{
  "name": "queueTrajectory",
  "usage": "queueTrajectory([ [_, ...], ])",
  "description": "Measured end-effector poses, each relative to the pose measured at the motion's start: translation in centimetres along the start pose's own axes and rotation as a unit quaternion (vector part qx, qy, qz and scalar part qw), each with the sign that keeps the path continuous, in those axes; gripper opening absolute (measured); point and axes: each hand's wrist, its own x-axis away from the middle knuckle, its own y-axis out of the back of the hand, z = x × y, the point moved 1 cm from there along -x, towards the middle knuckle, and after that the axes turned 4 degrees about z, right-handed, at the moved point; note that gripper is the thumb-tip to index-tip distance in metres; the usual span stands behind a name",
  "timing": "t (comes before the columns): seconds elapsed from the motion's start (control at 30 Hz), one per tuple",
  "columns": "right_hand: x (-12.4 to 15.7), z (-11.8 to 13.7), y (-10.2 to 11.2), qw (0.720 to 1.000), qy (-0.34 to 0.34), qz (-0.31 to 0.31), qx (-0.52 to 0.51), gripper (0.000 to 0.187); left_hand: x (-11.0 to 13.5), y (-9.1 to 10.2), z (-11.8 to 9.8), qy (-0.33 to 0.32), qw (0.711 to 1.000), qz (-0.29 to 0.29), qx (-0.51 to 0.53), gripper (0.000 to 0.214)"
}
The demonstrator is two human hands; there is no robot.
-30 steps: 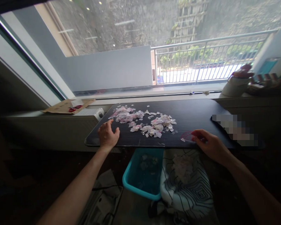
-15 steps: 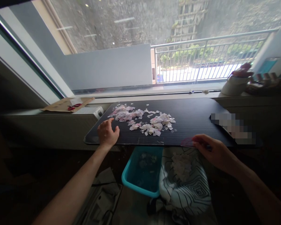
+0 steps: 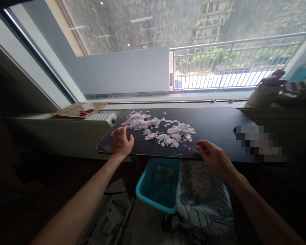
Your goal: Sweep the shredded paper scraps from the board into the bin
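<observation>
Small torn paper pieces (image 3: 180, 131) lie in loose heaps on a black table (image 3: 214, 119). My left hand (image 3: 121, 141) rests at the table's left part, fingers curved and apart with nothing in them, close to the left heap. Between the fingertips of my right hand (image 3: 211, 153) is a thin, see-through pinkish sheet (image 3: 191, 145), held low over the table's front edge beside the right heap. Below the table stand a teal basin (image 3: 140, 195) with some pieces in it and a striped cloth (image 3: 216, 211) bearing a pile of pieces.
A blurred-out flat object (image 3: 261, 143) lies at the table's right end. On the ledge to the left are red-handled scissors (image 3: 86, 112) on brown paper (image 3: 66, 112). A white container (image 3: 261, 93) stands on the sill at the right. The window (image 3: 142, 30) closes off the far side.
My right hand has moved left and slightly forward with the pinkish sheet, nearer the right heap. My left hand keeps its place by the left heap. The whole view has shifted a little.
</observation>
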Motion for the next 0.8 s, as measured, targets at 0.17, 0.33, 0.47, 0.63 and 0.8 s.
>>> queueTrajectory([
  [0.17,0.0,0.4,-0.5,0.999,-0.022,-0.024,0.012,0.025,0.2,0.8,-0.9,-0.034,0.999,-0.001,0.007,0.035],
  [0.33,-0.1,1.3,-1.1,1.000,-0.007,-0.017,0.013,0.024,1.2,0.9,-1.2,-0.027,1.000,-0.005,0.008,0.038],
  [0.47,0.1,2.5,-1.1,0.999,0.035,0.020,0.006,0.021,1.2,0.7,-0.9,-0.005,1.000,-0.002,0.004,0.044],
  [0.63,1.7,2.0,0.5,0.993,0.021,-0.060,0.096,0.018,-0.9,0.4,-0.2,-0.038,0.999,0.001,-0.033,0.046],
  [0.8,3.3,2.9,-0.5,0.989,0.044,-0.074,0.121,0.017,-2.0,-0.2,0.0,-0.026,0.998,-0.011,-0.050,0.044],
])
